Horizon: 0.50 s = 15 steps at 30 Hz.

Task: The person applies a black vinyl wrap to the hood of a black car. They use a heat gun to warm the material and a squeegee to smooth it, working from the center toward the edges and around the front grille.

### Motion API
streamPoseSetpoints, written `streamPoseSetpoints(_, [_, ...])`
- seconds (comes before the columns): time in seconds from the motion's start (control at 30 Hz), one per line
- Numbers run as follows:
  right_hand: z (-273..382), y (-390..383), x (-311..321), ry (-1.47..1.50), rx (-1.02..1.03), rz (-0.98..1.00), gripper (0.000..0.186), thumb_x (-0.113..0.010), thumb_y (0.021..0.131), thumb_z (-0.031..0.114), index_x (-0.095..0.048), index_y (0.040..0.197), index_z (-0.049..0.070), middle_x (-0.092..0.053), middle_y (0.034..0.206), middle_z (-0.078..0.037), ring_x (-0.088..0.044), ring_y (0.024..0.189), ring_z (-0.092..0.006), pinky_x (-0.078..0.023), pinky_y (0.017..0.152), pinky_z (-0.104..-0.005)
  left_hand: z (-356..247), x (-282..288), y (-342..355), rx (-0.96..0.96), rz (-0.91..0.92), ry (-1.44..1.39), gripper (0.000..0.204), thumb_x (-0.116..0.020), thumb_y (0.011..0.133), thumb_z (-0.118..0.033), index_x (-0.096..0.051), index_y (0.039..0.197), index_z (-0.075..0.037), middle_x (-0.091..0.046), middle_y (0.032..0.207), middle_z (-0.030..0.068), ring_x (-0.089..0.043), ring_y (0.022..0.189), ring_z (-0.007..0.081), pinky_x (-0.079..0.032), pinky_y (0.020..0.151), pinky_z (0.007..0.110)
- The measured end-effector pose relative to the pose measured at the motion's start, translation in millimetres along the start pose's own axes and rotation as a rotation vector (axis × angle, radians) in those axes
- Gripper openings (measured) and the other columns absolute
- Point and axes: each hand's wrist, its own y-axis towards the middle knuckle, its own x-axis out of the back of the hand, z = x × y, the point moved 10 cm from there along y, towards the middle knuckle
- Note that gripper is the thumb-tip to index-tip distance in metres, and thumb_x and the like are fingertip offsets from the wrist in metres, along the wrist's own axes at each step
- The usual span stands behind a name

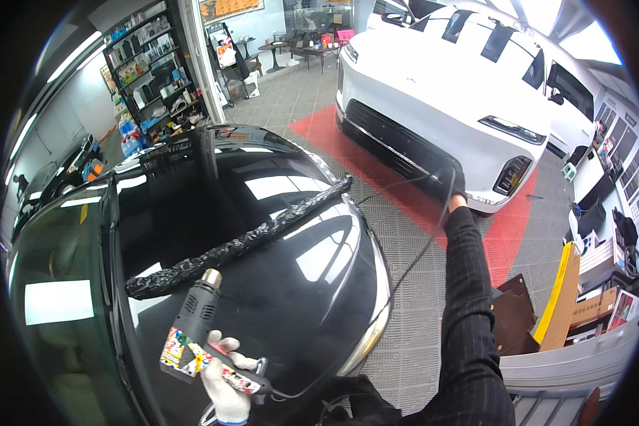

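- The step in hand, as far as I could judge, was handling the heat gun point(195, 323) and managing its cord point(413, 264).
- The gloved left hand point(226, 394) had its fingers wrapped round the gun's handle; the gun was over the black car's hood point(284, 298), nozzle angled up towards a crinkled black plastic-wrapped roll point(241, 245).
- The right hand point(451, 181) was stretched out before the white car point(419, 78), with the cord running up to it. Its dark covering blurred into the grille, so I couldn't tell whether the fingers were together or apart.
- Any next move of the gun seemed to call for enough slack, the cord kept off the paint and the nozzle clear of the wrapping.
- I counted one heat gun, one cord, one long roll lying across the hood, and one white glove.
- The white car showed two headlamps; one pale rectangle showed on the black car's windscreen point(57, 369).
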Motion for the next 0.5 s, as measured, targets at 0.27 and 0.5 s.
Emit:
streamPoseSetpoints(0.27, [-27, 38, -77, 0.148, -0.097, -0.011, 0.053, -0.059, 0.109, 0.055, -0.071, 0.122, 0.005, -0.077, 0.108, -0.022, -0.075, 0.098, -0.0382, -0.056, 0.091, -0.0500, -13, 11, -40, -0.059, -0.379, 0.083, 0.047, -0.062, 0.107, -0.032, -0.057, 0.149, -0.013, -0.066, 0.133, 0.0043, -0.067, 0.089, 0.0186, -0.058, 0.065, 0.031])
streamPoseSetpoints(0.5, [-112, 100, -44, 1.006, -0.366, -0.354, 0.032, -0.054, 0.115, 0.030, -0.059, 0.093, 0.007, -0.055, 0.074, 0.002, -0.051, 0.063, -0.0090, -0.044, 0.057, -0.0261, -9, -69, -67, -0.355, -0.469, 0.028, 0.053, -0.057, 0.113, -0.039, -0.053, 0.150, -0.003, -0.060, 0.139, 0.0125, -0.064, 0.105, 0.0197, -0.059, 0.085, 0.031])
